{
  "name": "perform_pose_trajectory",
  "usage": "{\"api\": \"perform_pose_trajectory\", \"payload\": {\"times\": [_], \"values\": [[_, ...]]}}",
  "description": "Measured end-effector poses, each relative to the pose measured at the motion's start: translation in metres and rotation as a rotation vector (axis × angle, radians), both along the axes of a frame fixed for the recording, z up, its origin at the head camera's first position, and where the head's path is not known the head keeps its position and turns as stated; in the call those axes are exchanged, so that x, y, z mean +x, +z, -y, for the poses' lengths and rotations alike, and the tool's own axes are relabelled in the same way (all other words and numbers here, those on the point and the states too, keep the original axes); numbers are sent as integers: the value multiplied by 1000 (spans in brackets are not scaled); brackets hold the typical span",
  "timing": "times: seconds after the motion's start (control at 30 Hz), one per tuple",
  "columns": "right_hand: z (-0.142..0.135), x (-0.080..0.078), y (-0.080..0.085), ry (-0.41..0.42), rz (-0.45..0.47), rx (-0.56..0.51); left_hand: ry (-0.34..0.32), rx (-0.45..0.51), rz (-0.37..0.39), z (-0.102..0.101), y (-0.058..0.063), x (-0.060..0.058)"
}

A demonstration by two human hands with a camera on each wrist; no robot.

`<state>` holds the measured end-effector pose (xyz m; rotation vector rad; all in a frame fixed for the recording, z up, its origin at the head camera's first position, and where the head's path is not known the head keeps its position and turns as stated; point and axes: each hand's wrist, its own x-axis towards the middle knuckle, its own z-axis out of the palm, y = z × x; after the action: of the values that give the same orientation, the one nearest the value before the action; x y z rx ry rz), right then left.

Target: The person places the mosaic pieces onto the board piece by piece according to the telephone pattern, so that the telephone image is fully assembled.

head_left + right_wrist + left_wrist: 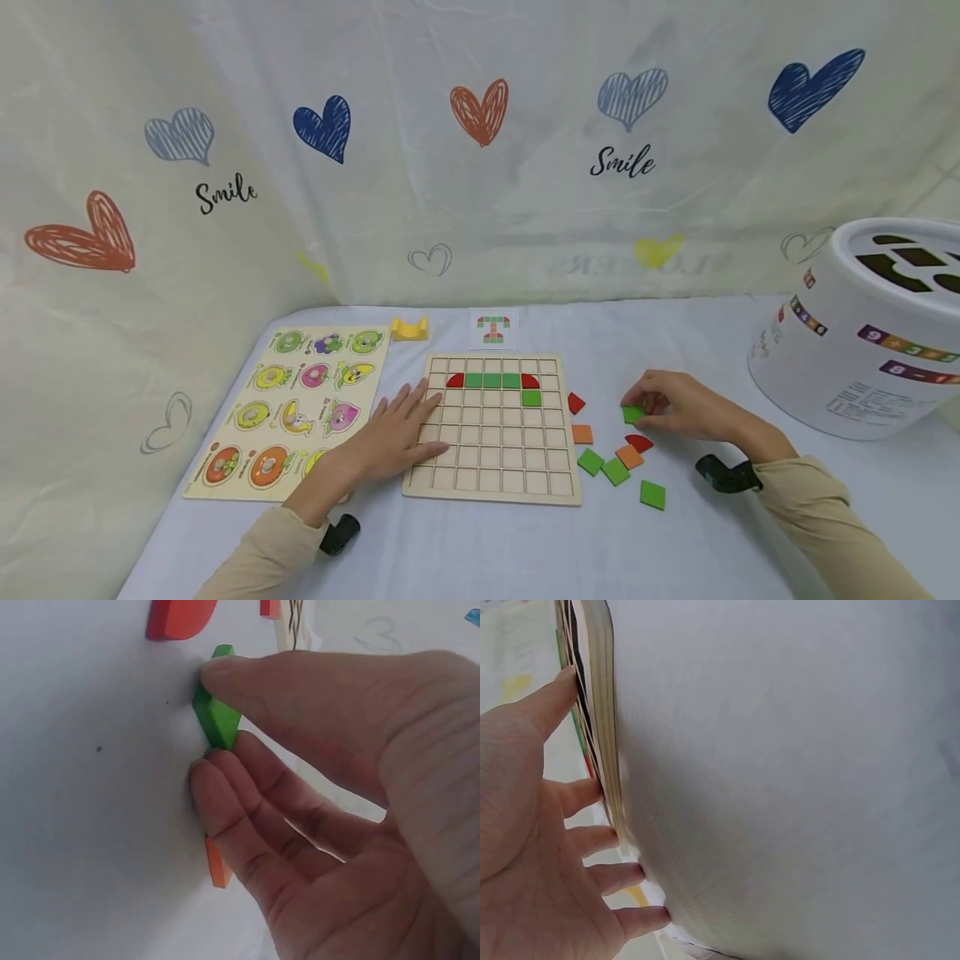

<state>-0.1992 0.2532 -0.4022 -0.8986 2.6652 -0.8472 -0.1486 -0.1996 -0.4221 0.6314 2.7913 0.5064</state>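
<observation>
My left hand (397, 429) lies with its fingers spread on the left edge of a wooden grid board (487, 497). In the left wrist view the left hand's thumb and fingertips touch the board's side (604, 697). On the grid sit red quarter-round tiles, a row of green square tiles (492, 381), and another green square (531, 398) below the row's right end. To the right of the board, my right hand (682, 406) pinches a green square tile (219, 709) between thumb and fingers, close to the tablecloth. Below the fingers, an orange tile (217, 862) is partly hidden.
Loose tiles lie between board and right hand: red (575, 403), orange (582, 434), and several green ones (652, 494). A pattern card (512, 340) stands behind the board, near a yellow holder (409, 331). A fruit puzzle board (258, 346) is at left, a white bucket (802, 392) at right.
</observation>
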Motion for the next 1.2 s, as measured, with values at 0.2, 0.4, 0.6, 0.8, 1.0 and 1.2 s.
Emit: {"api": "perform_pose_trajectory", "payload": {"times": [0.2,0.4,0.6,0.8,1.0,1.2], "values": [[1,-2,1,-8,31,0,7,-23,15,0,-2,-1],[0,-3,0,-10,-20,-46,15,5,15,-1,3,1],[5,-2,1,-43,-92,-86,14,10,18,-2,4,1],[28,-5,10,-11,-127,-137,16,6,26,-2,2,1],[72,-13,16,56,-106,-193,15,4,27,-2,1,0],[123,-22,16,171,-84,-302,13,5,27,0,0,-1]]}}
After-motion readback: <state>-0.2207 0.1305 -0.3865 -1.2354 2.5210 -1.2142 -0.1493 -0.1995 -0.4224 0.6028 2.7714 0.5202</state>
